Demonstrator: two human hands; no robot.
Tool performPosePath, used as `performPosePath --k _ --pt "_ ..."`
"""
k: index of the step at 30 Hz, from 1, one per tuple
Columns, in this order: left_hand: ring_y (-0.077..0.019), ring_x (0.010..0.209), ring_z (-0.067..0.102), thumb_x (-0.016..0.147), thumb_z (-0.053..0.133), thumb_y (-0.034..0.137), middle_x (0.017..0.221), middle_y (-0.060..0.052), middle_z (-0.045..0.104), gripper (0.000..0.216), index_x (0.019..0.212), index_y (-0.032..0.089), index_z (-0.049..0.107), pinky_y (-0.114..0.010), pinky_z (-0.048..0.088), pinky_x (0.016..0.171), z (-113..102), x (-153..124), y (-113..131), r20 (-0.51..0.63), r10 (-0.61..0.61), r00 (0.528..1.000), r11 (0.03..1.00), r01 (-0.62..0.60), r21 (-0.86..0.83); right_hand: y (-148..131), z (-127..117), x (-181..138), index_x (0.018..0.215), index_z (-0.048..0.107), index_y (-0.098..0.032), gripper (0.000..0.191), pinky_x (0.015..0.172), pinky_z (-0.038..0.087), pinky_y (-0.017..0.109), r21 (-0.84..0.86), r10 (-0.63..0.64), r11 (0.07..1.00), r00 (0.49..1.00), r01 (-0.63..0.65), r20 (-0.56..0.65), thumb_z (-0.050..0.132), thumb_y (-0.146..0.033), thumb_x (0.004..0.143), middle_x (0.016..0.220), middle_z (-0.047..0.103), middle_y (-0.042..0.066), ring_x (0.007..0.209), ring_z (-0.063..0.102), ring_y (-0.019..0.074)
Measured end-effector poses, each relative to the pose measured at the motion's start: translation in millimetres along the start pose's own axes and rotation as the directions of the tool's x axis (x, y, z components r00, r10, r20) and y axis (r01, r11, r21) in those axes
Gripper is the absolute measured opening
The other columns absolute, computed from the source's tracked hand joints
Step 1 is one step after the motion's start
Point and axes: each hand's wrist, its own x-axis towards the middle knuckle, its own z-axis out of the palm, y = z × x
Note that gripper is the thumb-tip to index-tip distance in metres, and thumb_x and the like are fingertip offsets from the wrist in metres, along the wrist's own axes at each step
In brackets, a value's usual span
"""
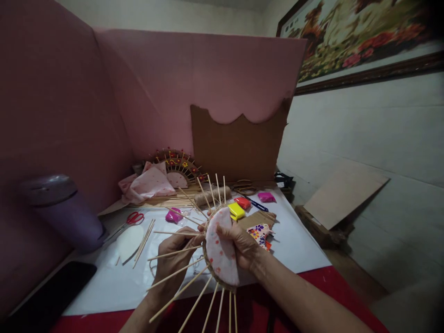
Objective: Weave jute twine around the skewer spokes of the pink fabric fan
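- Two bare hands are meeting over the near middle of the desk (294, 249), holding up a half-round piece (222, 263) covered in pale, dotted cloth.
- The right hand (243, 243) is grasping this piece, its thumb pressing on the cloth face and its other fingers hiding behind.
- The left hand (175, 259) is curling its fingers at the curved edge, by the base of a stick; I cannot tell what its fingertips are pinching.
- Thin sticks (173, 253) are fanning out from that curved edge, mostly pointing left and near.
- On the left, a purple tumbler (67, 208) is standing beyond a dark flat object (52, 296), while red-handled scissors (135, 218) are lying near a white rounded piece (130, 241) and some loose sticks (144, 245).
- Farther off, a decorated fan (182, 164) is standing behind crumpled pink cloth (152, 180).
- Just beyond the hands, a twine roll (211, 196) is lying left of a yellow packet (237, 211).
- At far right, a brown cardboard sheet (236, 148) is standing against the pink partition (222, 69).
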Motion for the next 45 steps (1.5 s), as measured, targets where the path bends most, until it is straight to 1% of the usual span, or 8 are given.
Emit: performPosePath --k 4,10,15,20,26,34,40,45 --pt "-0.0113 0.055 0.048 0.067 0.069 0.024 0.060 -0.001 0.059 0.012 0.061 0.014 0.066 -0.022 0.038 0.052 2 1 3 -0.033 -0.089 0.995 0.995 0.088 -0.037 0 1 -1 0.086 0.058 -0.016 0.035 0.060 0.047 0.027 -0.004 -0.010 1.000 1.000 0.010 -0.002 0.075 -0.020 0.056 0.070 0.067 0.000 0.058 0.062 0.0141" --pt "-0.0076 0.049 0.040 0.065 0.070 0.027 0.054 0.001 0.055 0.017 0.057 0.013 0.065 -0.020 0.031 0.046 0 4 -4 0.019 -0.248 0.968 0.957 0.248 -0.152 -5 6 -4 0.077 0.060 -0.012 0.029 0.059 0.047 0.027 -0.021 0.067 0.997 0.997 -0.068 -0.041 0.075 -0.021 0.054 0.064 0.067 0.002 0.054 0.061 0.0134" --pt "-0.0059 0.046 0.035 0.066 0.070 0.027 0.050 0.003 0.050 0.019 0.056 0.012 0.064 -0.019 0.026 0.044 -2 4 -8 0.027 -0.283 0.959 0.945 0.284 -0.163 -5 6 -3 0.079 0.060 -0.013 0.029 0.059 0.046 0.026 -0.009 0.054 0.998 0.998 -0.054 -0.037 0.074 -0.021 0.055 0.064 0.067 0.002 0.054 0.061 0.0131" --pt "-0.0064 0.047 0.037 0.067 0.069 0.027 0.052 0.002 0.052 0.017 0.058 0.013 0.064 -0.019 0.028 0.045 -2 5 -4 0.096 -0.301 0.949 0.933 0.314 -0.175 -5 5 -4 0.078 0.059 -0.014 0.027 0.059 0.046 0.025 -0.001 0.039 0.999 0.999 -0.039 -0.009 0.074 -0.019 0.056 0.065 0.067 0.001 0.055 0.061 0.0129" --pt "-0.0117 0.058 0.050 0.059 0.074 0.025 0.064 -0.003 0.063 0.015 0.067 0.013 0.069 -0.022 0.036 0.055 -11 10 16 0.197 -0.427 0.883 0.884 0.453 -0.114 -11 4 -5 0.073 0.061 -0.013 0.020 0.058 0.047 0.024 -0.028 0.033 0.999 0.999 -0.033 0.030 0.072 -0.023 0.059 0.065 0.066 0.002 0.056 0.060 0.0120" --pt "-0.0075 0.046 0.041 0.062 0.072 0.027 0.049 0.002 0.052 0.018 0.058 0.014 0.062 -0.020 0.031 0.046 -35 18 8 0.154 -0.398 0.905 0.898 0.418 -0.137 -20 2 -3 0.070 0.062 -0.013 0.022 0.056 0.048 0.024 -0.013 0.019 1.000 0.999 -0.018 0.050 0.073 -0.023 0.055 0.063 0.067 0.001 0.055 0.061 0.0123" --pt "-0.0052 0.043 0.038 0.066 0.070 0.031 0.047 0.005 0.044 0.029 0.053 0.013 0.052 -0.018 0.033 0.044 -50 22 31 0.093 -0.414 0.905 0.864 0.423 -0.273 -20 -4 1 0.072 0.060 -0.014 0.021 0.057 0.046 0.023 -0.029 -0.041 0.999 0.999 0.040 -0.019 0.073 -0.021 0.057 0.063 0.066 0.000 0.055 0.061 0.0116" --pt "-0.0019 0.035 0.018 0.066 0.070 0.032 0.041 0.010 0.026 0.037 0.050 0.016 0.041 -0.014 0.014 0.033 -56 31 45 0.107 -0.483 0.869 0.810 0.490 -0.321 -18 -4 0 0.073 0.060 -0.014 0.019 0.057 0.046 0.025 -0.033 -0.004 0.999 1.000 0.005 0.024 0.071 -0.022 0.059 0.063 0.067 0.001 0.055 0.061 0.0132"
